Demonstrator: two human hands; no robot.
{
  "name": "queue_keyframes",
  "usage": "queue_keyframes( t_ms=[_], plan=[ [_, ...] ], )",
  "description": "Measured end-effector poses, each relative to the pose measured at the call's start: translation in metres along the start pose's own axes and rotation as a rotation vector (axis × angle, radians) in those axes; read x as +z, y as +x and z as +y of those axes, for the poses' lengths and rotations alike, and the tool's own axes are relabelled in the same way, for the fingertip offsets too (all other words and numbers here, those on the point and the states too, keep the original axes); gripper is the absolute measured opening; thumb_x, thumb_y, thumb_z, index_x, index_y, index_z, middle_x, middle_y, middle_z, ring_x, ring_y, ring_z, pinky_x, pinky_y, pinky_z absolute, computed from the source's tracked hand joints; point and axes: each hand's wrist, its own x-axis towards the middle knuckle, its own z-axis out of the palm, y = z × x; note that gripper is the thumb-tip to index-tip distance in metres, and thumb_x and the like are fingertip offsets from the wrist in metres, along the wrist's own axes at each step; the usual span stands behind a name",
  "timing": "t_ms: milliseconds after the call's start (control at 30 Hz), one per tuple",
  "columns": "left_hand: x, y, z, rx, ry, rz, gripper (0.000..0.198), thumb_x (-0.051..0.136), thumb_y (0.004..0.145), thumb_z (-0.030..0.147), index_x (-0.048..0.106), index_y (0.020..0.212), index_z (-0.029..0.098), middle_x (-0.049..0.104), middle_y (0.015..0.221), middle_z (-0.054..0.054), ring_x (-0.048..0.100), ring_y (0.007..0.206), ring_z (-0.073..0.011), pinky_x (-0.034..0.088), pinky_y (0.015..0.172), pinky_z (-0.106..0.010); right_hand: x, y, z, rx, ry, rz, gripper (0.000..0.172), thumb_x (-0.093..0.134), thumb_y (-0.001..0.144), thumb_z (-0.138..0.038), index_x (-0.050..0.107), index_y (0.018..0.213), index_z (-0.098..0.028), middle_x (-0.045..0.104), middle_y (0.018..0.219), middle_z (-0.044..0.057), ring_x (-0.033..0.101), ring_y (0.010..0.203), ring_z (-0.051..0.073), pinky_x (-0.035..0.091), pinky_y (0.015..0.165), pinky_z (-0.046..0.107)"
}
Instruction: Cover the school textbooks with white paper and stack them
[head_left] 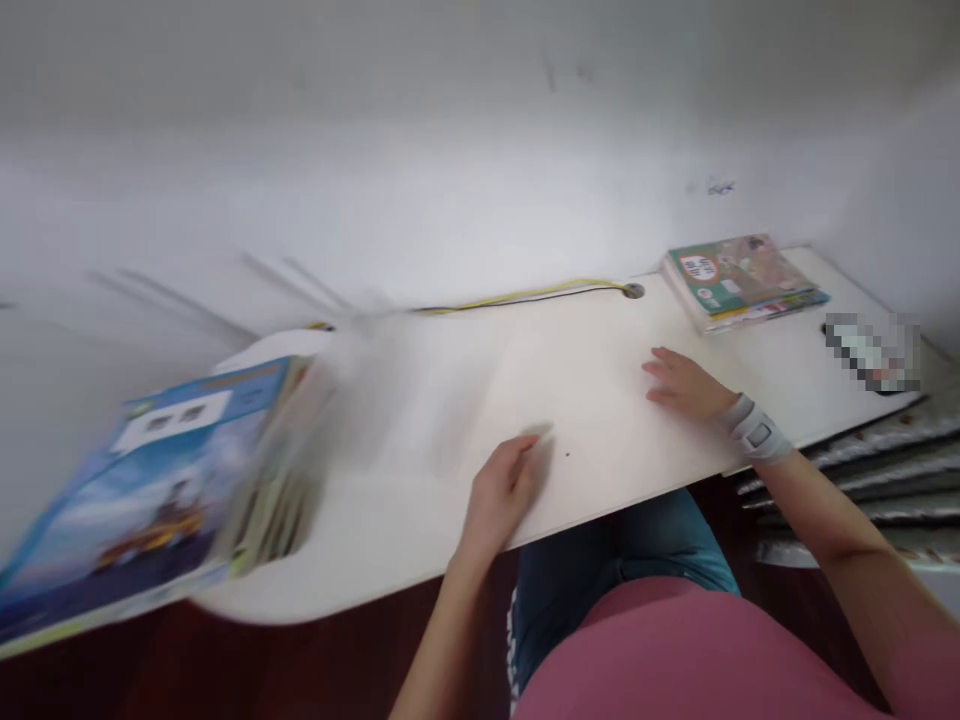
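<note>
My left hand (504, 490) is low over the near part of the white tabletop (592, 380), loosely curved, with thumb and fingers apart. Its fingertips are blurred, and I see nothing held in it. To the right, my right hand (686, 387) hovers or rests above the same surface, fingers stretched out and holding nothing. A white band with a buckle-like square (757, 430) circles the right wrist. Nearest that hand lies a small stack of books (742, 275) with a green and brown cover on top. A greyish, translucent-looking patch blurs the tabletop left of my left hand.
A thick stack of books or magazines (187, 480) with a blue cover overhangs the left end. Yellow and black cables (517, 296) run along the wall to a round hole (634, 290). A pixelated dark-edged object (870, 352) lies far right, above silvery layered material (885, 480).
</note>
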Motion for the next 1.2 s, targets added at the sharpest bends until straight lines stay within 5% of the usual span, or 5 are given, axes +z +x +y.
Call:
queue_keyframes(
  t_ms=[300,467,933,1067,1200],
  plan=[
    [-0.057,0.048,-0.014,0.134,0.69,0.223,0.029,0.05,0.084,0.024,0.062,0.109,0.017,0.058,0.126,-0.018,0.048,0.122,-0.033,0.036,0.102,-0.049,0.038,0.074,-0.039,-0.032,-0.072,0.03,0.053,0.038,0.093,-0.043,0.047,0.135,-0.013,0.039,0.146,0.02,0.034,0.136,0.03,0.028,0.108,0.049],
    [-0.064,0.063,-0.018,-0.108,0.936,0.006,0.03,0.048,0.085,0.027,0.059,0.108,0.01,0.058,0.12,-0.023,0.055,0.111,-0.0362,0.045,0.088,-0.046,0.039,0.071,-0.033,-0.035,-0.09,0.037,0.052,0.038,0.093,-0.045,0.049,0.133,-0.014,0.041,0.145,0.019,0.037,0.135,0.029,0.029,0.107,0.047],
    [-0.089,0.074,0.0,-0.13,0.954,-0.14,0.027,0.043,0.087,0.032,0.065,0.082,0.018,0.07,0.084,-0.009,0.065,0.083,-0.021,0.044,0.074,-0.028,0.032,0.072,-0.046,0.009,-0.12,0.044,0.049,0.038,0.093,-0.04,0.05,0.132,-0.012,0.044,0.143,0.019,0.039,0.132,0.031,0.029,0.107,0.05],
    [-0.065,0.076,0.029,-0.171,0.792,0.047,0.022,0.044,0.086,0.033,0.061,0.079,0.019,0.065,0.066,-0.004,0.062,0.063,-0.0179,0.043,0.064,-0.028,0.029,0.058,-0.093,-0.002,-0.03,0.071,0.053,0.042,0.092,-0.038,0.044,0.135,-0.008,0.045,0.141,0.023,0.038,0.132,0.034,0.024,0.108,0.057],
    [-0.006,0.064,0.067,-0.03,0.295,0.118,0.02,0.037,0.092,0.032,0.053,0.093,0.021,0.054,0.053,0.005,0.052,0.042,-0.0118,0.04,0.052,-0.023,0.042,0.033,-0.154,-0.008,0.468,0.156,0.093,0.058,0.079,-0.058,0.019,0.147,-0.006,0.038,0.145,0.024,0.04,0.132,0.031,0.037,0.106,0.047]
  ],
)
